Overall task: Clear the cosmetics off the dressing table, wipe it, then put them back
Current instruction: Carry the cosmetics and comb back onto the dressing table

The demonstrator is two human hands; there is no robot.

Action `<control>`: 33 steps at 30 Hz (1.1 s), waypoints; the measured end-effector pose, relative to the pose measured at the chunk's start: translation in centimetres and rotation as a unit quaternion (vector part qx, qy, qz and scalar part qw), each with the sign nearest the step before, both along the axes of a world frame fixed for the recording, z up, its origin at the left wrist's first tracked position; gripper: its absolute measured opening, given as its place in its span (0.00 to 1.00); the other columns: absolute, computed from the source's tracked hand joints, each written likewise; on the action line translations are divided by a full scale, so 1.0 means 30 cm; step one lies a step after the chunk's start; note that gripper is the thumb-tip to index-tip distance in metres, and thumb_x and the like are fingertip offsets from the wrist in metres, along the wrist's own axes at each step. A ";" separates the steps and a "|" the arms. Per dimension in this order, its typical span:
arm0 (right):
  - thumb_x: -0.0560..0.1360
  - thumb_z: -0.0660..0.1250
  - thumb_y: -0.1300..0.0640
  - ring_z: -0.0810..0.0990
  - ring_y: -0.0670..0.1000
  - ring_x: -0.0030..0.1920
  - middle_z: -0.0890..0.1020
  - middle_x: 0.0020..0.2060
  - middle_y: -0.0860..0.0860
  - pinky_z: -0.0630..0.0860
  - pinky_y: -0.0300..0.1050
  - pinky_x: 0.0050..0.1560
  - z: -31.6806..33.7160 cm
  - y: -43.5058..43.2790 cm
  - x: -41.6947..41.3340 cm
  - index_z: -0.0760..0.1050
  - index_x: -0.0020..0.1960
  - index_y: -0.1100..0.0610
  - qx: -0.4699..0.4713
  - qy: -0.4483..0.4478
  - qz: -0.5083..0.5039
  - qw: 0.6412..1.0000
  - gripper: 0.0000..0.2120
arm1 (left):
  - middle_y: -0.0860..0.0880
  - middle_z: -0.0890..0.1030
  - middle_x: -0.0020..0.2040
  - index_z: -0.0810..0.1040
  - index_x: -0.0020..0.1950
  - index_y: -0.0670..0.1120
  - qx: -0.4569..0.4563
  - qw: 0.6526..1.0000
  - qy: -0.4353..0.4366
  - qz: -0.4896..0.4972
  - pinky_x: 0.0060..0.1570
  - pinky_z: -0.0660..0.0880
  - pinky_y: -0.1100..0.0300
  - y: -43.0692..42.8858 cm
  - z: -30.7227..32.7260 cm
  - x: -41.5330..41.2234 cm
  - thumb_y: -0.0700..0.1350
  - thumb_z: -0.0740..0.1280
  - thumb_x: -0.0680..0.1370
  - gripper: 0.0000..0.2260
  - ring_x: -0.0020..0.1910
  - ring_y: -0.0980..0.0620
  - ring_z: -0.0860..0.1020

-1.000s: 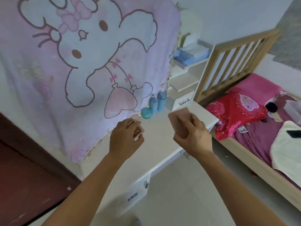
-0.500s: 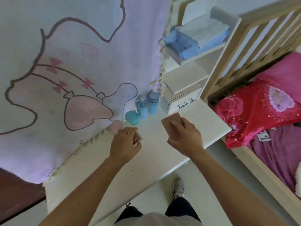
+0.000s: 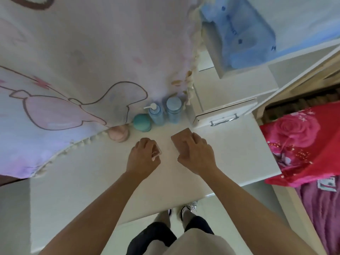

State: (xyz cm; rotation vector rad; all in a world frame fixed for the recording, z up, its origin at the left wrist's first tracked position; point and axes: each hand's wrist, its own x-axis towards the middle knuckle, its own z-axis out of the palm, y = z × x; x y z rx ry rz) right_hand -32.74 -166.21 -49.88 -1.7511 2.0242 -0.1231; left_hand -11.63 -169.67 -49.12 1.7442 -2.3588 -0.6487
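Beside red bedding [image 3: 294,144], white dressing table [image 3: 88,190]

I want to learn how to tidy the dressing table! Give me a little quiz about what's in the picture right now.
1. True or false: the right hand grips a flat brown pad.
2. Fill in the word: the small pink-edged case is held in the ___ hand.
3. Pick one: which thing stands nearest the small drawer?
A. the pink jar
B. the teal jar
C. the capped blue bottle

Key
1. True.
2. Left: the left hand has its fingers curled round the case.
3. C.
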 end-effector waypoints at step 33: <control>0.83 0.57 0.46 0.59 0.61 0.77 0.60 0.77 0.60 0.60 0.57 0.73 0.213 -0.074 0.219 0.66 0.75 0.53 -0.246 -0.067 0.186 0.949 0.23 | 0.40 0.56 0.79 0.64 0.77 0.47 -0.229 0.954 -0.115 0.156 0.73 0.52 0.35 0.189 0.323 0.251 0.54 0.55 0.83 0.24 0.79 0.41 0.53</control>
